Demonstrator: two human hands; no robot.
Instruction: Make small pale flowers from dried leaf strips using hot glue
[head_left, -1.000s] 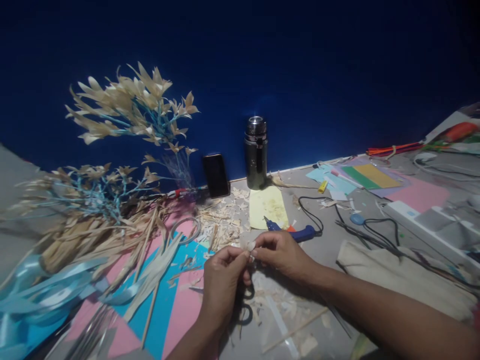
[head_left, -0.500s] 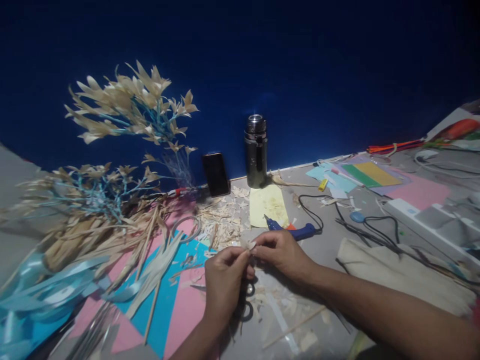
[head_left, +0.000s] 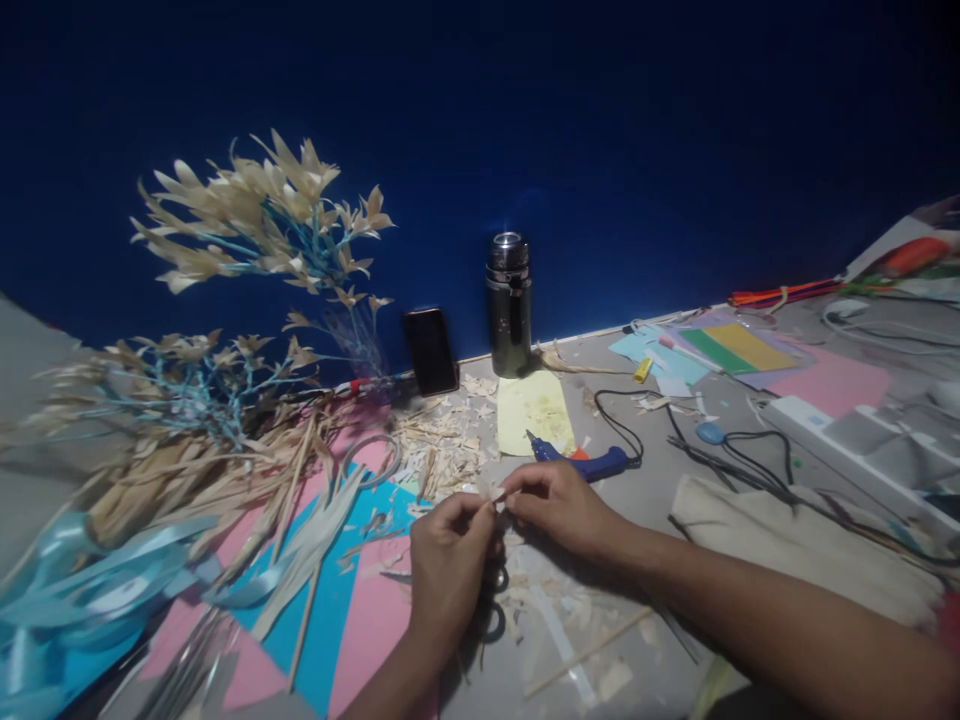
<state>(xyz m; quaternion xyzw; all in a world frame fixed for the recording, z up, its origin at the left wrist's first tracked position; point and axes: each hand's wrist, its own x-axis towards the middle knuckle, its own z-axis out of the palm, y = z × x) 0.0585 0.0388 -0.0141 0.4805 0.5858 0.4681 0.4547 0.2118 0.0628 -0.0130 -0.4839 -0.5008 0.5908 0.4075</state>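
Near the middle of the table, my left hand (head_left: 452, 555) and my right hand (head_left: 559, 507) meet fingertip to fingertip. Between them is a small pale husk flower (head_left: 490, 491), pinched from both sides and partly covered by the fingers. Beyond my right hand lies a blue hot glue gun (head_left: 581, 460), its nozzle over a yellow sheet of paper (head_left: 531, 405). Scissors with dark handle rings (head_left: 494, 622) lie under and beside my left hand, mostly hidden.
Husk flowers on blue stems (head_left: 292, 215) stand at the back left, near a phone (head_left: 430, 350) and a flask (head_left: 509, 310). Blue ribbon (head_left: 112, 590) and dried husks (head_left: 142, 480) cover the left. A white power strip (head_left: 862, 460) and cables lie right.
Both hands stay nearly in place, with the small flower still between the fingertips. The whole view has shifted very slightly.
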